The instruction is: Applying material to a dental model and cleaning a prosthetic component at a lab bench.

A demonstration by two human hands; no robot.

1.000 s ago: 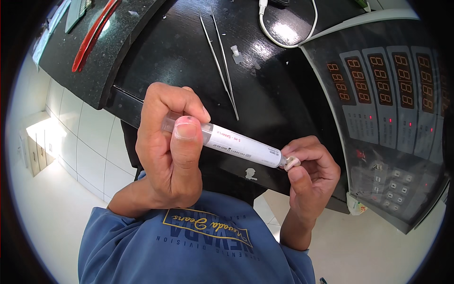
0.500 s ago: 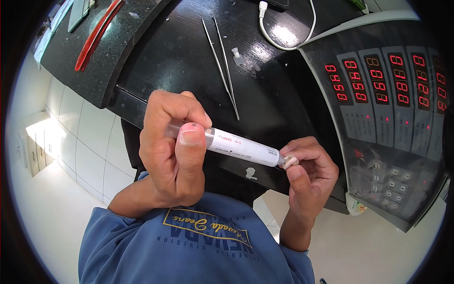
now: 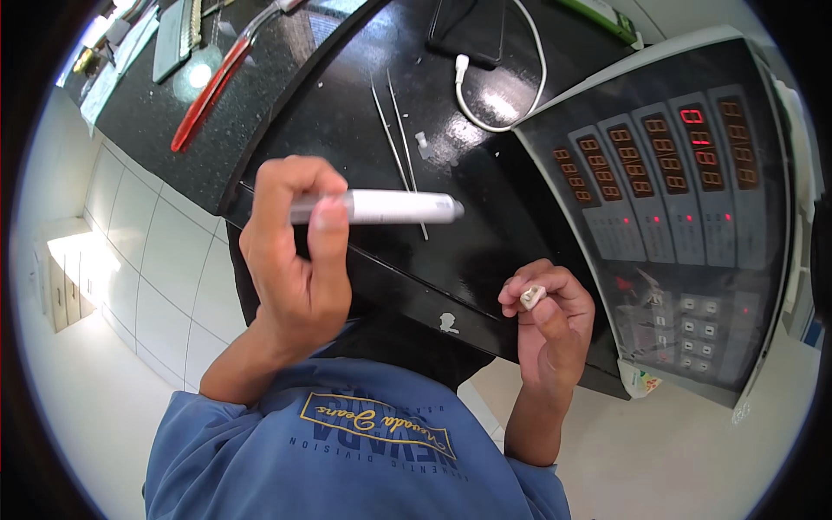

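Note:
My left hand (image 3: 299,247) is closed round the rear of a syringe (image 3: 399,206) with a white label, thumb and fingers pinching its back end. The syringe is level and slightly blurred, its tip toward the right over the black table. Lower right, my right hand (image 3: 559,321) pinches a small off-white tooth-shaped piece (image 3: 532,297) between thumb and fingers, with a hollow showing in it. A gap separates the syringe tip from this piece. Beyond the syringe lie metal tweezers (image 3: 394,139), partly behind its barrel, and a small translucent cap (image 3: 423,141).
At right stands a dark panel (image 3: 667,234) with red digit displays and buttons. A white cable (image 3: 544,69) curls beside a dark flat device (image 3: 468,30) at the back. Red-handled pliers (image 3: 211,104) lie on the speckled counter (image 3: 260,87) at the far left.
The syringe has come away from the off-white piece, moving left and up with my left hand. My right hand keeps the piece, now slightly lower and left. The whole view has shifted a little.

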